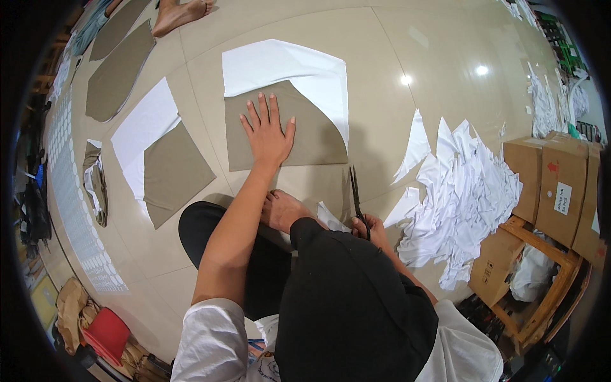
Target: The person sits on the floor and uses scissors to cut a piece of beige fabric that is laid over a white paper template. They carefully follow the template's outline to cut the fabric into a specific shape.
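My left hand [266, 130] lies flat with fingers spread on an olive fabric piece [315, 140] that has a curved edge and rests over a larger white fabric piece [286, 60] on the floor. My right hand [369, 228] grips black scissors [354, 191], whose blades point away from me beside the olive piece's lower right corner. My bare foot [286, 210] is below the fabric, beside my black-clad leg [347, 286]. A small white scrap [328, 214] lies between the foot and the scissors.
Olive pieces [118, 76] and a white piece with olive fabric [175, 165] lie left, beside a patterned strip [79, 216]. White scraps [455, 204] pile right, beside cardboard boxes [525, 181] and a wooden frame [538, 242]. Another person's foot [181, 13] is at the top.
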`<action>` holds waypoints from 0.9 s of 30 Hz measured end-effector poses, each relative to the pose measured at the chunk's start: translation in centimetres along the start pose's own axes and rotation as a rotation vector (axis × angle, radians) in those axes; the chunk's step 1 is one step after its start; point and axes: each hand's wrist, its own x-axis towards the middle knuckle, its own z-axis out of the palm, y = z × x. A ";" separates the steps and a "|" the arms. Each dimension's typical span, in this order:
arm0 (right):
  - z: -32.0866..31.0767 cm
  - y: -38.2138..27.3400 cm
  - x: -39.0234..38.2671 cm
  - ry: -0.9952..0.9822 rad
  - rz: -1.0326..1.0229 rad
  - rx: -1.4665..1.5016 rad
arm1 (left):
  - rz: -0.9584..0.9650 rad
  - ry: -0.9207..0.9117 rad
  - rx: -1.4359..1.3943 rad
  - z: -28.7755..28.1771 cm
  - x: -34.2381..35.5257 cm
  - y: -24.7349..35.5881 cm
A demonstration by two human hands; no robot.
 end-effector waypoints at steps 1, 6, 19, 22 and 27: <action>0.2 -0.4 0.2 0.002 0.003 0.015 | 0.000 -0.003 0.003 0.1 -0.1 -0.2; 0.7 -1.2 0.9 -0.011 0.017 -0.011 | -0.007 -0.063 -0.008 -0.7 -2.3 1.6; 1.0 1.1 -0.1 -0.006 0.031 -0.020 | -0.087 -0.154 0.006 -1.4 -6.6 2.2; 0.9 1.6 -0.1 -0.009 0.007 -0.005 | -0.085 -0.151 -0.007 -1.1 -6.6 2.4; 1.6 1.0 -0.1 0.032 0.038 -0.010 | -0.071 -0.143 -0.022 -0.7 -6.5 2.6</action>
